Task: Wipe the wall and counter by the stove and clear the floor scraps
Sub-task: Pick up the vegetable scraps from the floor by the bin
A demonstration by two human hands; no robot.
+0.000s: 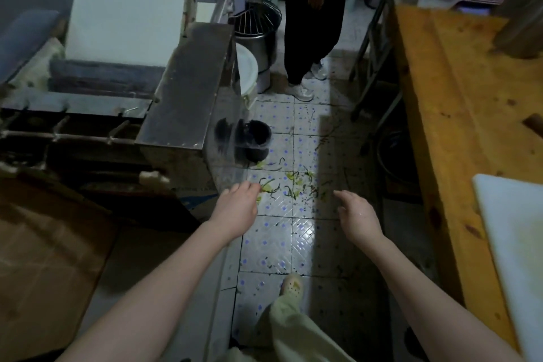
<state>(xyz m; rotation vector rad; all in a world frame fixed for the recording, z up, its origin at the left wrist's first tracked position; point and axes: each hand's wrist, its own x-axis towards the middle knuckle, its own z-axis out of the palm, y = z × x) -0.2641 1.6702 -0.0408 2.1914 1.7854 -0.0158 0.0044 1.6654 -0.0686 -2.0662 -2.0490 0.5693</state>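
While your left hand [239, 209] and right hand [357, 219] hover empty and loose, heap the green vegetable scraps [293, 185] near the small black plastic bin [257, 141] first.

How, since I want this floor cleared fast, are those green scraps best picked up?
Probably pinch the green scraps from above at their densest clump, raking them together: they are thin curled strips lying flat and scattered on the tiles. The left hand is nearest.

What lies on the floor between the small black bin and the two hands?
In the head view, green vegetable scraps lie scattered on the tiled floor between the black bin and the left hand and right hand.
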